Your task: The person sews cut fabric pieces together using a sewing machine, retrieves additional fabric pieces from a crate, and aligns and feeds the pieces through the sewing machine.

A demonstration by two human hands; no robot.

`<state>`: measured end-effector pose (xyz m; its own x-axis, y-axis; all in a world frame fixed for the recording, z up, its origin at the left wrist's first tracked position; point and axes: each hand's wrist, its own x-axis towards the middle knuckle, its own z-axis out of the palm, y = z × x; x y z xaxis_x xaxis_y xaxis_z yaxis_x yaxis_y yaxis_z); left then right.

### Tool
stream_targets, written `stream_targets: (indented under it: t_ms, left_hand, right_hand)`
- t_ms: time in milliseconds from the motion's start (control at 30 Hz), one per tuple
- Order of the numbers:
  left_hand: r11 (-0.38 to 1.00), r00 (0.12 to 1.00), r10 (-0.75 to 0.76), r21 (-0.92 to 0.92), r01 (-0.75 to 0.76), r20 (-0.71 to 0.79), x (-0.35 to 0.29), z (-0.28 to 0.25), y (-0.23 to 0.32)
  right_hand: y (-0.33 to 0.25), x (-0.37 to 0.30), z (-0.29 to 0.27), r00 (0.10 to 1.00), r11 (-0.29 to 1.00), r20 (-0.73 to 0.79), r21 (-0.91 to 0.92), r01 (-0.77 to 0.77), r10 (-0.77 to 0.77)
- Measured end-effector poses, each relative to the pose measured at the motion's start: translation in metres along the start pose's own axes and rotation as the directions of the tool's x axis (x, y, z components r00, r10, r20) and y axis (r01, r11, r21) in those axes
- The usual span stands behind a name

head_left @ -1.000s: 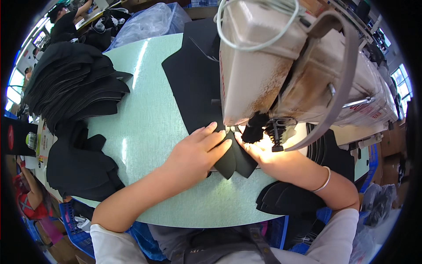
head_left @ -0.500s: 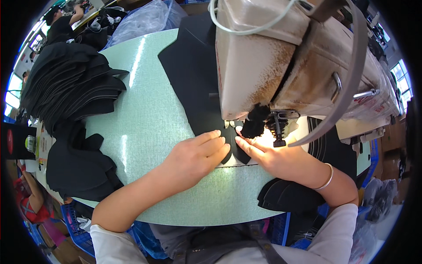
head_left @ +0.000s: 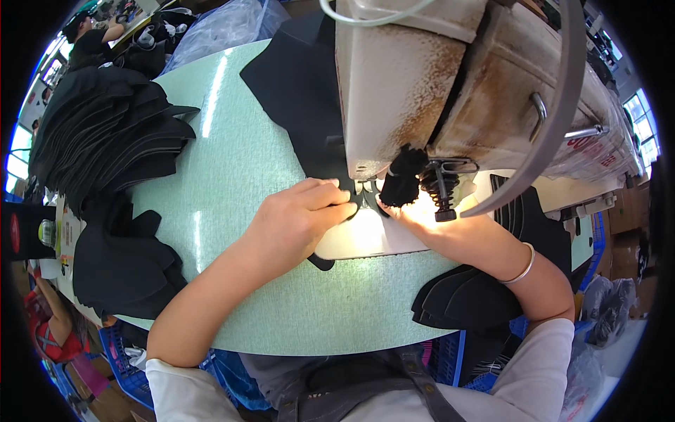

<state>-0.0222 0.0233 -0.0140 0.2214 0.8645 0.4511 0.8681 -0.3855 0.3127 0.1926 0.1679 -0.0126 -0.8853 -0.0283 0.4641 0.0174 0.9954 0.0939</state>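
A large black fabric piece (head_left: 288, 91) runs under the head of a worn, beige sewing machine (head_left: 397, 91), its near edges at the presser foot (head_left: 362, 188). Left of the foot, my left hand (head_left: 299, 214) has its fingers closed on the near edge of this fabric. A small rounded black end (head_left: 321, 263) shows below that hand. On the other side of the foot, my right hand (head_left: 425, 224) pinches the fabric's right edge, its fingertips partly covered by a fuzzy black part of the machine. A lamp glow whitens the pale machine plate (head_left: 376, 243) between my hands.
Stacked black pieces (head_left: 105, 133) stand at the left of the green table (head_left: 246, 316), with more black pieces (head_left: 126, 264) nearer me. Several black cut pieces (head_left: 467, 299) lie by my right forearm. A curved grey bar (head_left: 555, 126) arches beside the machine. Co-workers sit at the left.
The black fabric has slid away from me under the machine, baring more of the pale plate. My left hand has shifted left and curled more; my right hand has moved slightly forward. The view shifted slightly.
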Motion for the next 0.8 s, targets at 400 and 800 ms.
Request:
stream_targets:
  t_ms: [400,800]
  left_hand:
    - [0.996,0.998,-0.052,-0.076,0.051,-0.018,0.0001,0.0011,-0.0065]
    - [0.997,0.997,-0.073,-0.008,0.073,0.013,-0.0011,0.0052,0.0022]
  right_hand:
    - [0.0039,-0.0022,0.0126,0.998,0.984,-0.008,0.168,-0.057,0.059]
    - [0.0039,-0.0039,0.0135,0.998,0.976,0.013,0.211,-0.062,0.061]
